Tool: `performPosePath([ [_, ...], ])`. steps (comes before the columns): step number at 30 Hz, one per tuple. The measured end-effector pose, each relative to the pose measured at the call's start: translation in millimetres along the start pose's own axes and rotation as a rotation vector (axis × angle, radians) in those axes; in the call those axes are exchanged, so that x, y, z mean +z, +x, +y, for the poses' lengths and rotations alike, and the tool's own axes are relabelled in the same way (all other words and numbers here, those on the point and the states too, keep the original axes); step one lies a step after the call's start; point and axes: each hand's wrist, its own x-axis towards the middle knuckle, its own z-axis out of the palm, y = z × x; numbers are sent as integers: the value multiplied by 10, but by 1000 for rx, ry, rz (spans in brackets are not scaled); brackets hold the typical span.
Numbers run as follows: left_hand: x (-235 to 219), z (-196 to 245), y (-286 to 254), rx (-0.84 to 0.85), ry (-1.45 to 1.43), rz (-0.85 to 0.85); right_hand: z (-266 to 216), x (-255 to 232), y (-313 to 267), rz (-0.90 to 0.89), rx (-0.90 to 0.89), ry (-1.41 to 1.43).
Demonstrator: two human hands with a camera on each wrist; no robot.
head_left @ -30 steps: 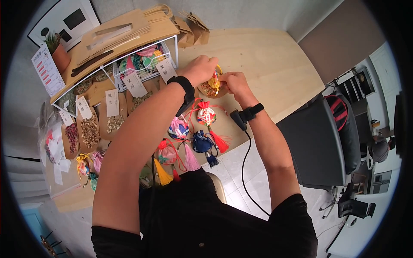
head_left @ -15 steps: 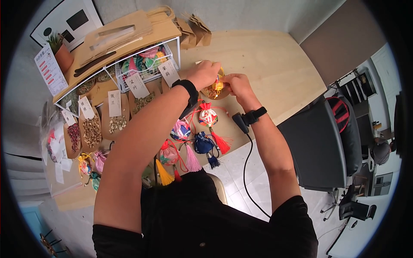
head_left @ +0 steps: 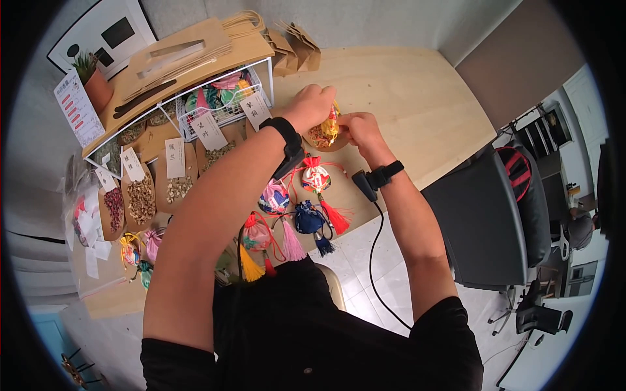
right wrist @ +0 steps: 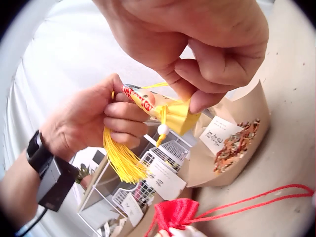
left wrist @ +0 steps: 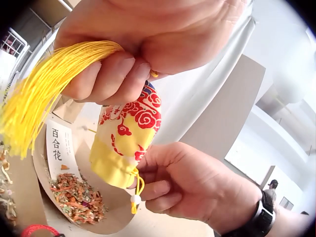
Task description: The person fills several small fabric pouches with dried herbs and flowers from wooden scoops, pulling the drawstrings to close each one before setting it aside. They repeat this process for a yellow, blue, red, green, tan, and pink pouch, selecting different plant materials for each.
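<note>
Over a brown paper tray [head_left: 339, 144] of dried orange petals [left wrist: 79, 200], my two hands hold a yellow drawstring sachet [left wrist: 131, 133] with red cloud patterns. My left hand [head_left: 312, 107] grips its tasselled end, fingers curled; the yellow tassel [left wrist: 59, 84] hangs out past them. The sachet tilts with its gathered mouth downward. My right hand [head_left: 360, 130] pinches the mouth's edge [right wrist: 190, 118] between thumb and finger. A yellow cord with a white bead [right wrist: 163, 129] dangles from the neck. The sachet's inside is hidden.
Finished sachets, such as a red one [head_left: 315, 176] and a navy one [head_left: 308, 218], lie along the near edge. Labelled paper trays of dried herbs [head_left: 140, 199] stand to the left, before a wooden shelf with a wire basket [head_left: 225, 98]. Paper bags [head_left: 303, 49] stand behind; a black chair [head_left: 473, 215] is right.
The sachet has shifted slightly and tilts a little differently between my hands. Both hands keep their hold over the tray; the head view has moved slightly.
</note>
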Motion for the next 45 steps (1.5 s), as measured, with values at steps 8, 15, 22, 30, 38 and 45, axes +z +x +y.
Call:
performPosePath([
  [8,84,-48,-15,3,-65,-17,-4,-37,-22,23,6,-23],
  [15,32,43,-59,-53,-90,-15,-25,-40,-4,0,-11,-1],
  [22,45,-43,-33,-65,-84,-59,-30,13,16,24,-47,-44],
  [30,-113,82,-25,-125,-212,-49,-24,0,3,21,-27,-76],
  [38,33,-52,-28,-86,-94,-99,7,-33,-25,4,-1,-21],
  [45,-34,-160,-87,-37,83,-22,7,-60,-48,-48,36,147],
])
